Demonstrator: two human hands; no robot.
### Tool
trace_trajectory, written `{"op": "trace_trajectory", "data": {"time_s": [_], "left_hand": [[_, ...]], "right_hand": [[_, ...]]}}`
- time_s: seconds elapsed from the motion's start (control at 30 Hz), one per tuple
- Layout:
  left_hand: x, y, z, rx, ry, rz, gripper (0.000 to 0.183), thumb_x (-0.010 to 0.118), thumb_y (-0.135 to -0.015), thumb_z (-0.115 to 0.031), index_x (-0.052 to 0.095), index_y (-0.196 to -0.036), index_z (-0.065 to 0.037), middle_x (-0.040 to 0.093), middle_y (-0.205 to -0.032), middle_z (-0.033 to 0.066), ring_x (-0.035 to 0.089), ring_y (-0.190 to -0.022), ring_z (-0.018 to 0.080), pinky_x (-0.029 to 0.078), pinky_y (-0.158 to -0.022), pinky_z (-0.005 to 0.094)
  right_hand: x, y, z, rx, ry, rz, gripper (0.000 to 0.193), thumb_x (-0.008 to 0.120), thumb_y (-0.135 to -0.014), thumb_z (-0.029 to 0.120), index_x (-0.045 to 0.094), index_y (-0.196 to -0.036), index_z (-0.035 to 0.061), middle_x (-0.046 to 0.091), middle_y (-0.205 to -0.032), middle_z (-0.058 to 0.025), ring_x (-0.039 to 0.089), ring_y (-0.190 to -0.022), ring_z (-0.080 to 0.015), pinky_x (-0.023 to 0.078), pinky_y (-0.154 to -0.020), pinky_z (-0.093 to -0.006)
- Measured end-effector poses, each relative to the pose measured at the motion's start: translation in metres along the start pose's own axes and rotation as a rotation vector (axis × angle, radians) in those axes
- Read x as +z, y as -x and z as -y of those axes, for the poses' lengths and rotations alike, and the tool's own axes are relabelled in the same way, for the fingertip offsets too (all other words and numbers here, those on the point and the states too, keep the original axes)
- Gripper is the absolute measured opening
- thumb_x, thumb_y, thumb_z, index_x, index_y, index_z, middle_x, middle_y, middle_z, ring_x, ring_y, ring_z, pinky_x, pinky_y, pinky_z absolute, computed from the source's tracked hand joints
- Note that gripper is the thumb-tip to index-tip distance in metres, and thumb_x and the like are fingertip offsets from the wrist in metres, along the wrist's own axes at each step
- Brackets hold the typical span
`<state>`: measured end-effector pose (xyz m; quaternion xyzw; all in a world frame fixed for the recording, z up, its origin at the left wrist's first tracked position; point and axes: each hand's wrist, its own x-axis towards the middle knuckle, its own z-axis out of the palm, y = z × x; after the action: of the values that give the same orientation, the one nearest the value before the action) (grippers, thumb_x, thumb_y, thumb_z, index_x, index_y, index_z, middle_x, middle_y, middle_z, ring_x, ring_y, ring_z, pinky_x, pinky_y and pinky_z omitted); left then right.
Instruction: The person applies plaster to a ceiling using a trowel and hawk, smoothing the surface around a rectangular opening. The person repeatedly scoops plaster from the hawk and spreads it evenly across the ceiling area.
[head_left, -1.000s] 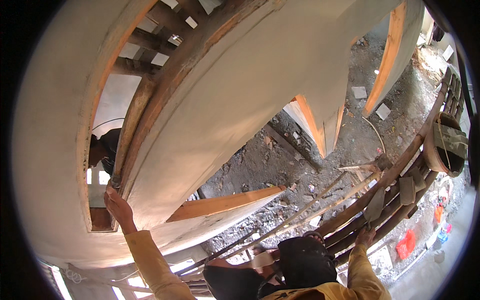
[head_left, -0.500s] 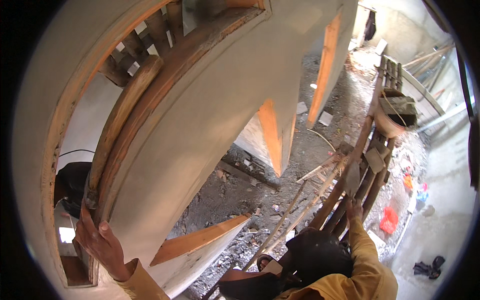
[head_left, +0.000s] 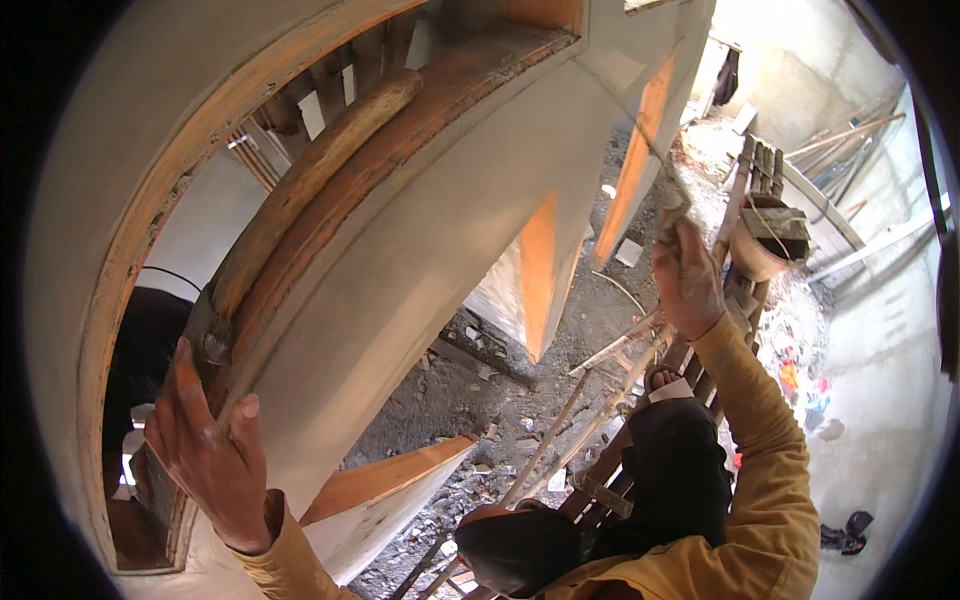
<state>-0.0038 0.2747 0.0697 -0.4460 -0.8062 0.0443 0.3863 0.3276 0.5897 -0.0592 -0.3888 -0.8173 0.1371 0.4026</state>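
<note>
My left hand (head_left: pixel 212 455) rests on the lower edge of a wood-framed wall opening. Its fingers are stretched out, with the thumb apart on the outer side. Just above the fingertips, a tool with a thick wooden handle (head_left: pixel 315 185) lies along the wooden sill (head_left: pixel 410 125), its dark metal end towards the hand. My right hand (head_left: pixel 690 285), raised at the right, is closed on a trowel (head_left: pixel 672 185). The trowel's grey neck and thin blade point up and left towards the smooth plastered wall (head_left: pixel 450 190). The fingers hide its handle.
Below is a bamboo platform (head_left: pixel 755 185) bearing a bucket (head_left: pixel 765 250) with a grey block on top. My sandalled foot (head_left: pixel 662 378) stands on it. Rubble covers the ground (head_left: pixel 425 400) far beneath. Orange-edged pointed wall sections (head_left: pixel 538 285) jut into the space.
My right hand has lifted the trowel off the bamboo platform and raised it towards the wall. The left hand stays at the sill edge. The view has shifted slightly.
</note>
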Motion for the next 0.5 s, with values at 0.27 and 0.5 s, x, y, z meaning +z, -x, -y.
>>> {"op": "trace_trajectory", "data": {"time_s": [0.27, 0.5], "left_hand": [[0.006, 0.004, -0.007, -0.164, -0.003, -0.012, 0.068, 0.029, -0.098, -0.058, 0.052, -0.133, -0.004, 0.061, -0.118, 0.0171, 0.056, -0.107, 0.0327, 0.036, -0.098, 0.0435], [0.006, -0.003, -0.015, -0.247, -0.01, -0.002, 0.066, 0.027, -0.099, -0.056, 0.051, -0.133, -0.005, 0.059, -0.123, 0.0181, 0.055, -0.111, 0.0353, 0.036, -0.098, 0.0434]], "right_hand": [[0.049, -0.019, 0.021, -0.375, -0.171, 0.111, 0.045, 0.061, -0.091, 0.021, 0.045, -0.127, -0.002, 0.056, -0.101, -0.0175, 0.062, -0.076, -0.0383, 0.051, -0.069, -0.0422], [0.035, -0.111, -0.048, -0.173, -0.094, 0.09, 0.041, 0.053, -0.095, 0.029, 0.049, -0.124, 0.0003, 0.059, -0.097, -0.0202, 0.061, -0.085, -0.0385, 0.049, -0.073, -0.0437]]}}
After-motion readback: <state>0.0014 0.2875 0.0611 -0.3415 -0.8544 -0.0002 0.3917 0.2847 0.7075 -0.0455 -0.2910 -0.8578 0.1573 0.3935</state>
